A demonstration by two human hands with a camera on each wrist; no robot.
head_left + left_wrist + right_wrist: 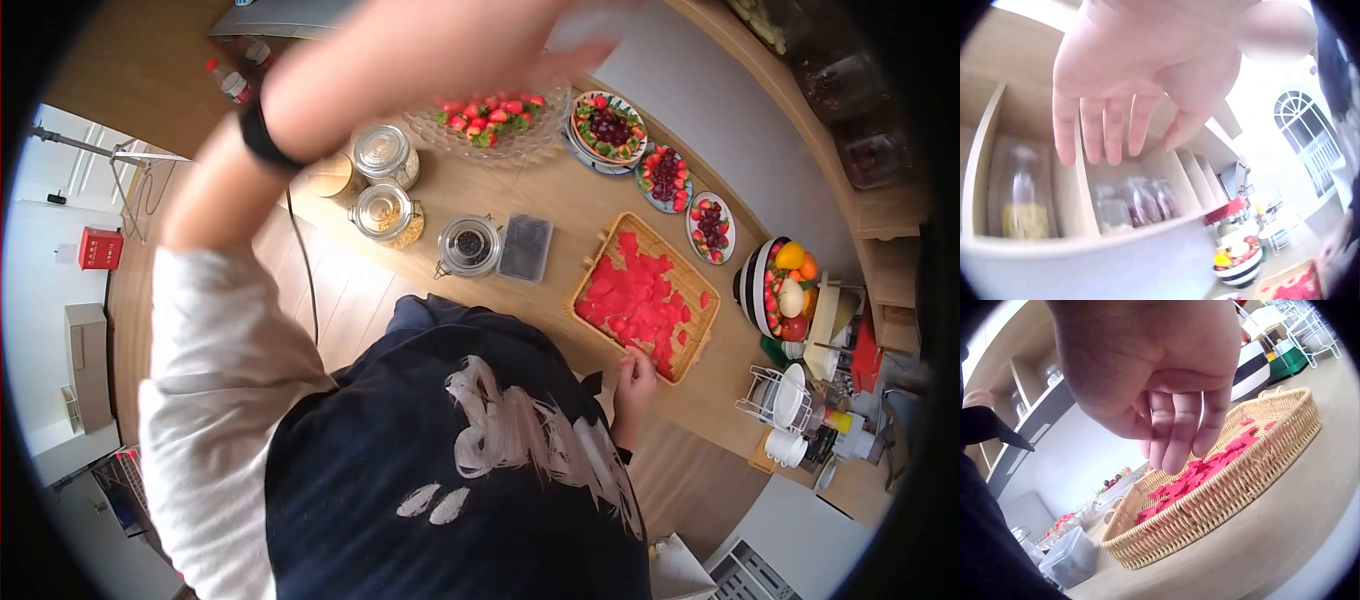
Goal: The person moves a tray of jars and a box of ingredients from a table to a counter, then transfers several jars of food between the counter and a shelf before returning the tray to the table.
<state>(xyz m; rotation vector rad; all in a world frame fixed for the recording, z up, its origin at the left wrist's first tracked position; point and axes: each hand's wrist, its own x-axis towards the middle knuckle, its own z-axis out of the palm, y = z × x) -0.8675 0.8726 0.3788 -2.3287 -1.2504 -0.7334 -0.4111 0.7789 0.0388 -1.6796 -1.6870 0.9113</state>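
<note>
My left hand (480,45) is raised high over the left part of the table, blurred in the head view. In the left wrist view the left hand (1147,75) hangs before the wall shelf (1085,206), fingers spread and nothing in them. The right hand (635,385) is by the near edge of a wicker basket (625,222) that bears red petals (635,300). Seen from the right wrist, the fingers of the right hand (1160,387) hang loosely bent in front of the basket (1210,506); no held object shows.
Glass jars (470,245) and a lidded plastic box (525,248) stand left of the basket. Behind are a glass bowl of strawberries (490,120) and fruit plates (711,228). A striped fruit bowl (755,285) and a dish rack (765,395) are at the right. Shelf compartments hold clear containers (1025,206).
</note>
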